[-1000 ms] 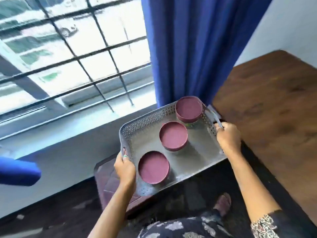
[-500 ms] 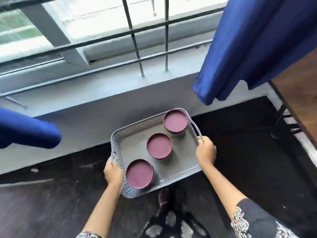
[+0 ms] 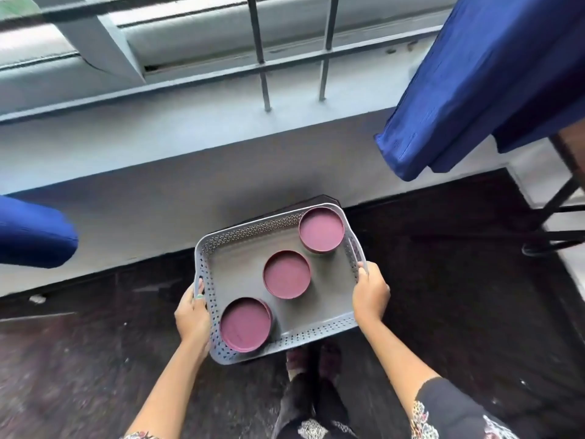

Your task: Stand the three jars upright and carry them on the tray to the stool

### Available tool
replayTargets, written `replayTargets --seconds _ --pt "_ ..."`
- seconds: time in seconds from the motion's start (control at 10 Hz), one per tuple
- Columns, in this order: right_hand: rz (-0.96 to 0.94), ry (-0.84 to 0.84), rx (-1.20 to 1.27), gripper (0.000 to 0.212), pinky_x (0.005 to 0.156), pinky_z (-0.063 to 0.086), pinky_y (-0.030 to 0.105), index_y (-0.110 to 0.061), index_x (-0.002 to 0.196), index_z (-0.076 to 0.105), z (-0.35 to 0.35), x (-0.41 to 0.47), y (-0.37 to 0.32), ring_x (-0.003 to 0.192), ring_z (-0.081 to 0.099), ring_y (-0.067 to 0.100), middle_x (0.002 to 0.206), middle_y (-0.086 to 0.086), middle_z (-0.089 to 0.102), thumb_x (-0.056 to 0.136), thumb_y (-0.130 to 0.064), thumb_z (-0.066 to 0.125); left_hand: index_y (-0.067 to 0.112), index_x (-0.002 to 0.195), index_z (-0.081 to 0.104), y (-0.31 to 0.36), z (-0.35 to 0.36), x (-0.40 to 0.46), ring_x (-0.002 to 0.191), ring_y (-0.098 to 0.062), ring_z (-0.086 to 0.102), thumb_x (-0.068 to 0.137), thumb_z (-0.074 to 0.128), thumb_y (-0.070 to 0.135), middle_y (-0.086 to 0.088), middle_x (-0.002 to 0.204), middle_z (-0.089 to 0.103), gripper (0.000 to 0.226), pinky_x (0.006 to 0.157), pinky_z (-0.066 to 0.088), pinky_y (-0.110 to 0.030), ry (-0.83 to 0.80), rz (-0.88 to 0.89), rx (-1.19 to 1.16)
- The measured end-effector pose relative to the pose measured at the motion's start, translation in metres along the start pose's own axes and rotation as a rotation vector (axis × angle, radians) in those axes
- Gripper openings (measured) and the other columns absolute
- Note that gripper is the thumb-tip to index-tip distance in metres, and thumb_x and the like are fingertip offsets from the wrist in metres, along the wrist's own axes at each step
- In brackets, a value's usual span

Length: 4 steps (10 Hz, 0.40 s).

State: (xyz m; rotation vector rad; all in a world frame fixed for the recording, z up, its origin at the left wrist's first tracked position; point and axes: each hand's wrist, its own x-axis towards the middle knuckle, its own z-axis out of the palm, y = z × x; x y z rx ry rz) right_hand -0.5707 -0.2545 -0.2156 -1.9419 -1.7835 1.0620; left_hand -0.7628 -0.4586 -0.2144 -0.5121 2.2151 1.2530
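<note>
A grey perforated tray (image 3: 329, 299) is held level over a dark stool (image 3: 326, 199), of which only the far corner shows behind the tray. Three jars with maroon lids stand upright in a diagonal row on it: the near-left jar (image 3: 246, 324), the middle jar (image 3: 287, 274) and the far-right jar (image 3: 321, 230). My left hand (image 3: 191, 315) grips the tray's left handle. My right hand (image 3: 370, 294) grips the right handle. I cannot tell whether the tray touches the stool.
A grey wall and a barred window (image 3: 262, 58) are straight ahead. Blue curtains hang at the right (image 3: 474, 90) and left (image 3: 31, 232). Black table legs (image 3: 563, 198) stand at the right. My feet (image 3: 313, 359) are on the dark floor just below the tray.
The view has tipped downward and I have come closer to the wall. The tray has been carried lower and now sits over the dark stool. Both hands keep their grip.
</note>
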Motion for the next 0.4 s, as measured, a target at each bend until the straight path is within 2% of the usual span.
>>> replayTargets --seconds 0.1,0.2,0.3,0.4 --pt "-0.014 -0.011 -0.017 0.022 0.073 0.047 0.04 -0.007 0.107 0.063 0.004 0.002 0.009 0.09 0.062 0.04 0.101 0.018 0.071 0.094 -0.007 0.045 0.021 0.127 0.061 -0.001 0.002 0.0 0.116 -0.021 0.06 0.097 0.048 0.025 0.0 0.126 0.065 0.033 0.101 0.046 -0.039 0.015 0.043 0.007" --pt "-0.022 -0.043 -0.046 0.022 0.071 0.046 0.039 -0.008 0.108 0.061 0.001 0.001 0.011 0.089 0.062 0.038 0.101 0.017 0.071 0.095 -0.008 0.044 0.018 0.128 0.06 -0.003 0.002 -0.004 0.117 -0.024 0.059 0.098 0.045 0.024 -0.003 0.126 0.064 0.034 0.097 0.044 -0.035 0.031 0.064 0.052" --pt "-0.028 -0.094 -0.042 0.022 0.074 0.046 0.038 -0.008 0.109 0.06 0.0 0.005 0.011 0.093 0.062 0.037 0.104 0.016 0.07 0.095 -0.008 0.044 0.017 0.129 0.059 0.0 0.004 -0.004 0.12 -0.026 0.057 0.098 0.045 0.019 -0.006 0.13 0.062 0.034 0.095 0.042 -0.033 0.04 0.072 0.068" --pt "-0.079 -0.14 -0.052 0.023 0.08 0.044 0.037 -0.011 0.113 0.059 -0.012 0.007 0.007 0.102 0.06 0.035 0.11 0.012 0.067 0.093 -0.014 0.049 0.014 0.134 0.052 0.013 0.001 -0.015 0.124 -0.029 0.052 0.095 0.044 0.012 -0.008 0.14 0.053 0.04 0.1 0.037 -0.035 0.104 0.097 0.141"
